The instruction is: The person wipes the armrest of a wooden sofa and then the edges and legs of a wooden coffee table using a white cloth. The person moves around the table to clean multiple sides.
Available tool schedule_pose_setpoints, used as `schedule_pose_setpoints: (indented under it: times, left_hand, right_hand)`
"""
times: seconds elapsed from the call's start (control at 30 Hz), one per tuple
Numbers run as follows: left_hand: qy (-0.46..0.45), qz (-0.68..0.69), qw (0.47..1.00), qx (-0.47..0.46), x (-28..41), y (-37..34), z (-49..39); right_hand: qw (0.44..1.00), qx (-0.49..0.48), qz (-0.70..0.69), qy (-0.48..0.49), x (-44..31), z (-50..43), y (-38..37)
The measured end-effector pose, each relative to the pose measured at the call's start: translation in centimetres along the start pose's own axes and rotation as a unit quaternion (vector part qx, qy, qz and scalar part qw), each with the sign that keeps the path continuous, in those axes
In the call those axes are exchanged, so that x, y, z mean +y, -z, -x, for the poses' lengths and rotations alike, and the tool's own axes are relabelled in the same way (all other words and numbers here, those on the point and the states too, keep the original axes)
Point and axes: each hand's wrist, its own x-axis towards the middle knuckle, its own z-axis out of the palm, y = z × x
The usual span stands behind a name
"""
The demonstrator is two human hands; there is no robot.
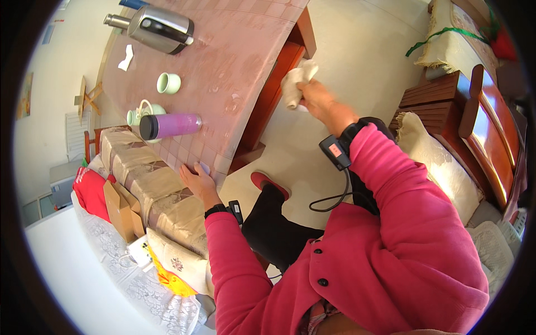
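Observation:
My right hand [317,100] grips a crumpled beige cloth [295,83] and holds it out past the table's long edge, above the floor. A small white piece shows under that hand, too blurred to name. At the near corner of the table [217,79], my left hand [199,183] lies on the patterned tablecloth. A small pale piece [204,168] sits at its thumb; whether the fingers hold it I cannot tell. Closest to the left hand on the table is a purple bottle with a black lid [171,127], lying on its side or seen tilted by the lens.
Beyond the bottle are a pale green teapot [154,109], a matching cup [169,83], a scrap of white paper [125,57] and a steel vacuum jug [155,28]. A covered bench [146,171] borders the left side. On the right stands a wooden chair [490,130] with a cushion [439,167].

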Motion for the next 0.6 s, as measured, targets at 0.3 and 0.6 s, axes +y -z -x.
schedule_pose_setpoints:
  times: [0.3, 0.6]
  left_hand:
    - [-0.038, -0.143, 0.986, -0.072, 1.8, 1.4, 0.2]
    - [-0.349, -0.035, 0.933, -0.08, 17.5, -0.7, 3.2]
  right_hand:
    - [0.999, -0.024, -0.019, -0.027, 1.4, -0.5, -2.7]
    - [0.998, 0.04, -0.043, -0.019, -1.0, -1.5, -1.6]
